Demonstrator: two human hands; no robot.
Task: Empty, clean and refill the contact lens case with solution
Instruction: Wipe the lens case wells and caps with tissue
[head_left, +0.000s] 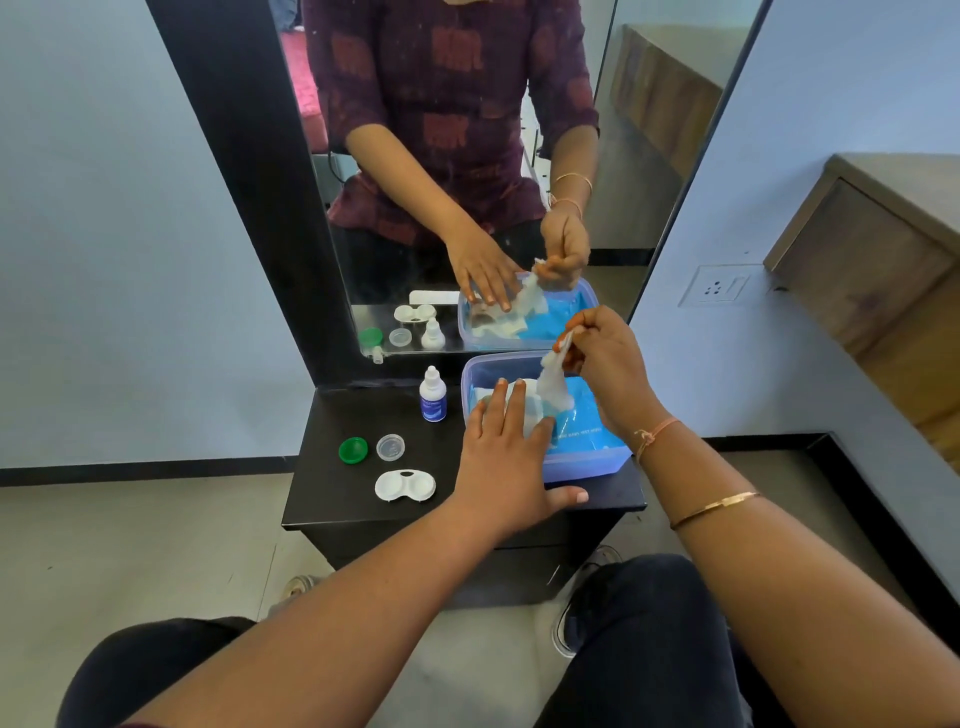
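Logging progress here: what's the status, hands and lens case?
Right hand pinching a wipe up out of the tub. Left hand flat, steadying the wipe pack. Case open on the table, caps off. Nothing blocking.

Table (332, 499), mirror (467, 156) behind at 12 o'clock. Case (405, 486) near front edge. Two caps at its 11 o'clock: one (353, 449) left, other (390, 447) right. Bottle (432, 395) at 12 o'clock, upright. Tub (587, 467) at 3 o'clock; pack (587, 421) and wipe (553, 384) inside.
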